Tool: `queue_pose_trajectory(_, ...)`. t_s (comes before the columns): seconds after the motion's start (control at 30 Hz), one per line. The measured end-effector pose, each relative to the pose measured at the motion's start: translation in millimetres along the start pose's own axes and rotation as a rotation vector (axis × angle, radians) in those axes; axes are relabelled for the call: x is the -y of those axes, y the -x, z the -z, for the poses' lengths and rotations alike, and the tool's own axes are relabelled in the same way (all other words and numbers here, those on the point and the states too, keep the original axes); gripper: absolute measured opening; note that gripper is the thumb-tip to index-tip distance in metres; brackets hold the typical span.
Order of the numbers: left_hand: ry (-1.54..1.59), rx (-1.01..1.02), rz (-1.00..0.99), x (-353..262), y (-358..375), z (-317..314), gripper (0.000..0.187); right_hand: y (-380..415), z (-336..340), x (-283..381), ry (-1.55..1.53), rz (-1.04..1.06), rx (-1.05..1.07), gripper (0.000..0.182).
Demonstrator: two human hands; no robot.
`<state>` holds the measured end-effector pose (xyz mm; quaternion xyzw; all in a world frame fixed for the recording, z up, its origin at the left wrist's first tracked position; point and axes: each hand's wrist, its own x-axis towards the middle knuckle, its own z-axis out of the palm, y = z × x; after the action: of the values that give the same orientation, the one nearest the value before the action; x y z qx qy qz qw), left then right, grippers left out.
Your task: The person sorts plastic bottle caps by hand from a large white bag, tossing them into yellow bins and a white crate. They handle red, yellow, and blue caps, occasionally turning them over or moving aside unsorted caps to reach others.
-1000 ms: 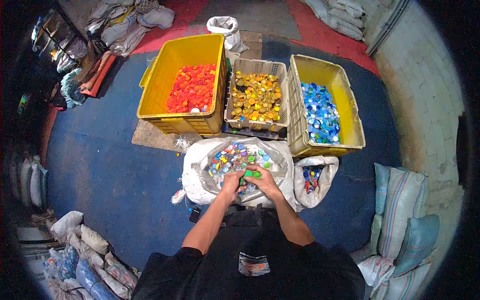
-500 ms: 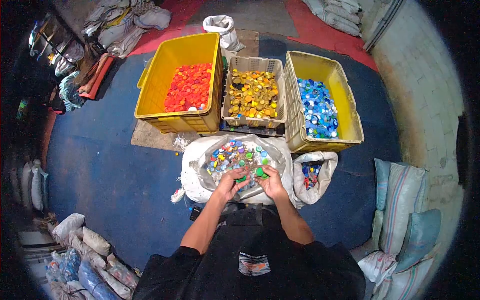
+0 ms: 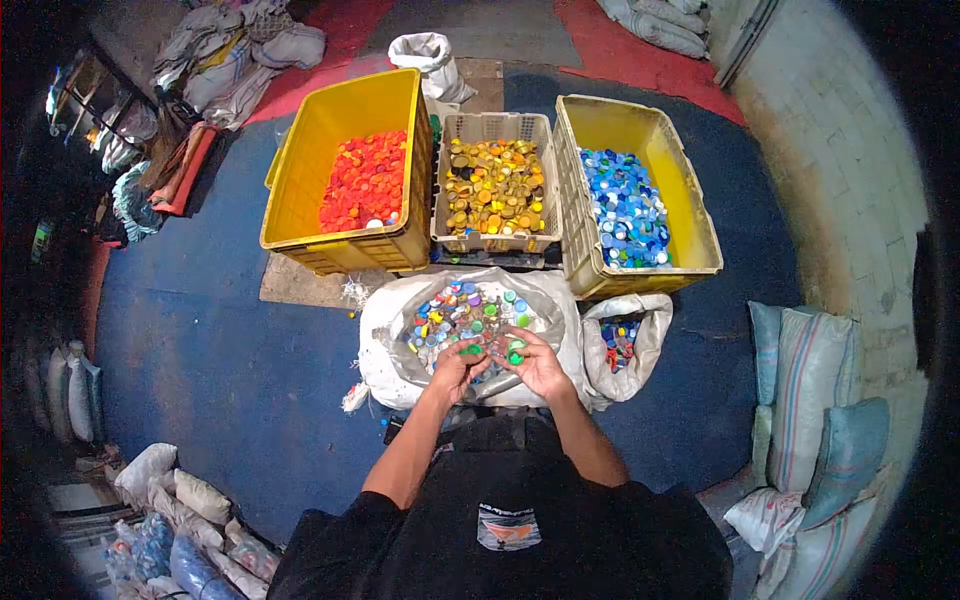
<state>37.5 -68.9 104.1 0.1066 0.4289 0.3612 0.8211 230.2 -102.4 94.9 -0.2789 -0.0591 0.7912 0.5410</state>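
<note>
Green plastic bottle caps (image 3: 514, 352) sit in our hands just above the open white woven sack of mixed-colour caps (image 3: 470, 312), which lies on the blue floor (image 3: 200, 330) directly in front of us. Our left hand (image 3: 456, 366) is cupped, fingers curled loosely around a green cap at its tips, and our right hand (image 3: 538, 364) is likewise half-closed, holding a couple of green caps between thumb and fingers. Both hands are close together, almost touching, over the near edge of the sack's opening. How many caps each hand holds is too small for us to tell.

Just to the right of the big sack stands a smaller white sack (image 3: 625, 340) with a few blue and red caps inside, touching the big one. Beyond the sacks three containers stand side by side in a row: a yellow plastic crate with orange-red caps (image 3: 345, 175) on the left, a beige slotted plastic basket with yellow and gold caps (image 3: 490, 185) in the middle, and a second yellow plastic crate with blue caps (image 3: 640, 190) on the right. Behind them a rolled-down white bag (image 3: 425, 55) stands upright. Stuffed striped sacks (image 3: 810, 400) are stacked against the pale brick wall (image 3: 850, 180) to our right, and more filled bags (image 3: 170, 490) lie at lower left.
</note>
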Motion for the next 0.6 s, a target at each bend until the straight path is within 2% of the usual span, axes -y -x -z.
queue_pose_trajectory(0.2,-0.077,-0.061,0.042,2.2,-3.2,0.9,0.028,0.2,8.9,-4.0,0.176,0.03,-0.148,0.03)
queue_pose_trajectory(0.27,-0.084,-0.077,0.053,7.4,-5.2,-3.6,0.02,1.4,27.1,-5.2,0.131,0.048,-0.176,0.027)
queue_pose_trajectory(0.5,0.015,-0.041,0.346,61.2,-38.4,-31.5,0.022,29.8,73.0,-4.0,-0.215,0.114,-0.465,0.021)
queue_pose_trajectory(0.6,-0.066,-0.048,0.391,76.4,-58.7,-62.6,0.02,44.0,90.8,0.5,-0.281,0.202,-0.544,0.02)
